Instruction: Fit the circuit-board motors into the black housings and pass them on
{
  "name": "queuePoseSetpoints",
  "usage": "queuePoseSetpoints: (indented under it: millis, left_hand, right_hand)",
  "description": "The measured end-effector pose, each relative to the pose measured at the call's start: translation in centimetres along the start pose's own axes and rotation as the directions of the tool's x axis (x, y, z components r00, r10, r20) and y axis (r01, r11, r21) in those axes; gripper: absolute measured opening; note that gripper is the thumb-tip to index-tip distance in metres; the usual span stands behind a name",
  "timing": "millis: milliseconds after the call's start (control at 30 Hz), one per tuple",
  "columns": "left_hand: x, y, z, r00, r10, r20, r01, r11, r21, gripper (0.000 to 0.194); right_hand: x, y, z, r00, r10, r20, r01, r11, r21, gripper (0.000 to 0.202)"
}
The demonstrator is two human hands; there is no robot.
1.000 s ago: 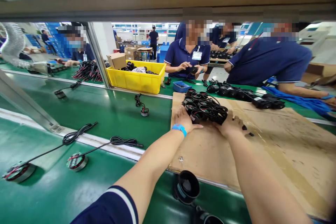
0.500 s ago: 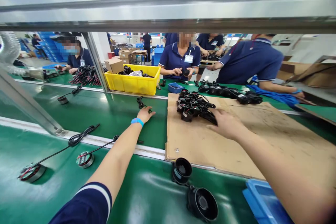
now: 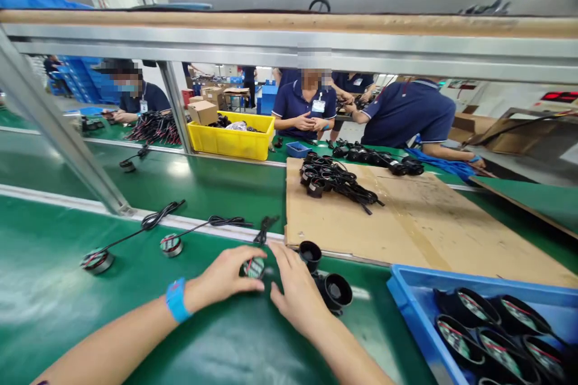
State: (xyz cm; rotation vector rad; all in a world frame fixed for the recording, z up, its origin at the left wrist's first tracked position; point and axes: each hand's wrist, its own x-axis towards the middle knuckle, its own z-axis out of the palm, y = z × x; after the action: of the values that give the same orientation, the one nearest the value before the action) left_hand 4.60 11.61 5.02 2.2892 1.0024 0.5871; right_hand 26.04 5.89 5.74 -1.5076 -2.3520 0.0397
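My left hand (image 3: pixel 230 274), with a blue band on the wrist, curls its thumb and fingers around a small round motor (image 3: pixel 254 267) with a green circuit board and red wires. A bundled black cable (image 3: pixel 265 230) lies just beyond the motor. My right hand (image 3: pixel 295 289) is beside it, fingers and thumb apart, with nothing in them. Close to the right hand stand two black round fan housings (image 3: pixel 338 292), partly behind its fingers. Two more corded motors rest on the green bench to the left, one nearer (image 3: pixel 171 245) and one farther left (image 3: pixel 97 260).
A blue bin (image 3: pixel 406 307) with several black housings stands at the right. Black corded parts (image 3: pixel 334 177) are heaped on a cardboard sheet (image 3: pixel 361 234). A yellow crate (image 3: pixel 230 143) sits across the line, near co-workers. A metal post (image 3: pixel 67 126) rises at left.
Both hands have drawn back toward me from the far belt and the cardboard. The left now has the motor over the near bench. The view has tilted up and shows more of the blue bin.
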Motion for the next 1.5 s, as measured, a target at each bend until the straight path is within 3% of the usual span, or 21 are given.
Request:
queuePoseSetpoints:
  millis: [67, 133, 233, 300, 367, 467, 533, 600, 733, 833, 933, 1033, 1167, 1233, 1500]
  left_hand:
    - [-4.9, 0.9, 1.5, 0.996, -0.027, 0.086, 0.032, 0.998, -0.048, 0.079]
    - [-8.7, 1.2, 2.7, 0.988, -0.104, 0.114, 0.112, 0.991, -0.069, 0.094]
    - [-11.9, 1.1, 3.2, 0.978, -0.194, 0.079, 0.202, 0.974, -0.106, 0.102]
    - [-12.8, 1.0, 2.5, 0.982, -0.169, 0.086, 0.182, 0.969, -0.168, 0.097]
    - [-13.1, 0.9, 1.5, 0.989, -0.081, 0.125, 0.107, 0.968, -0.225, 0.081]
    - [-12.9, 0.9, 0.3, 0.986, 0.045, 0.163, -0.001, 0.965, -0.261, 0.062]
    - [-12.8, 0.9, 0.1, 0.977, 0.098, 0.190, -0.042, 0.960, -0.278, 0.058]
    - [-12.8, 1.0, 0.4, 0.971, 0.121, 0.206, -0.055, 0.952, -0.300, 0.058]
    - [-13.1, 1.5, 1.3, 0.987, 0.092, 0.134, -0.048, 0.951, -0.304, 0.057]
    - [-13.2, 1.8, 1.7, 0.993, 0.050, 0.106, -0.015, 0.950, -0.310, 0.062]
    - [-13.1, 1.7, 1.7, 0.989, 0.094, 0.114, -0.054, 0.948, -0.313, 0.059]
    - [-13.1, 1.2, 1.2, 0.978, 0.160, 0.130, -0.106, 0.930, -0.353, 0.063]
    - [-13.2, 0.7, 0.1, 0.959, 0.102, 0.265, 0.024, 0.901, -0.433, 0.112]
    - [-13.2, 0.5, -0.3, 0.948, 0.092, 0.303, 0.069, 0.874, -0.481, 0.127]
    - [-12.7, -0.7, 0.5, 0.971, -0.017, 0.240, 0.184, 0.692, -0.698, 0.128]
  right_hand:
    - [-0.8, -0.6, 2.2, 0.999, -0.031, -0.036, 0.031, 1.000, -0.001, 0.076]
    - [-1.7, -0.7, 4.0, 0.993, -0.099, -0.056, 0.099, 0.995, 0.005, 0.056]
    - [-3.3, -1.2, 5.2, 0.971, -0.226, -0.083, 0.228, 0.974, 0.013, 0.021]
    - [-4.8, -2.1, 4.8, 0.950, -0.297, -0.099, 0.300, 0.954, 0.011, 0.016]
    - [-6.9, -3.4, 3.6, 0.942, -0.316, -0.108, 0.313, 0.949, -0.048, 0.022]
    - [-10.4, -5.4, 1.8, 0.973, -0.220, -0.077, 0.190, 0.940, -0.283, 0.024]
    - [-12.2, -6.2, 1.2, 0.991, -0.123, -0.046, 0.093, 0.907, -0.410, 0.028]
    - [-13.3, -6.4, 1.2, 0.997, -0.072, -0.037, 0.050, 0.906, -0.421, 0.036]
    - [-13.3, -6.7, 1.9, 0.997, -0.073, -0.040, 0.066, 0.985, -0.158, 0.063]
    - [-12.3, -7.6, 2.3, 0.998, -0.067, -0.002, 0.066, 0.992, 0.109, 0.063]
    - [-11.1, -8.7, 2.6, 0.998, -0.053, 0.041, 0.042, 0.968, 0.249, 0.062]
    - [-10.3, -9.3, 2.9, 0.997, -0.039, 0.064, 0.017, 0.947, 0.321, 0.065]
    - [-9.7, -9.8, 3.3, 0.998, 0.007, 0.070, -0.033, 0.928, 0.370, 0.058]
    - [-9.6, -10.1, 3.6, 0.998, 0.043, 0.054, -0.060, 0.925, 0.375, 0.052]
    - [-9.3, -10.7, 4.7, 0.990, 0.106, -0.090, -0.069, 0.936, 0.345, 0.042]
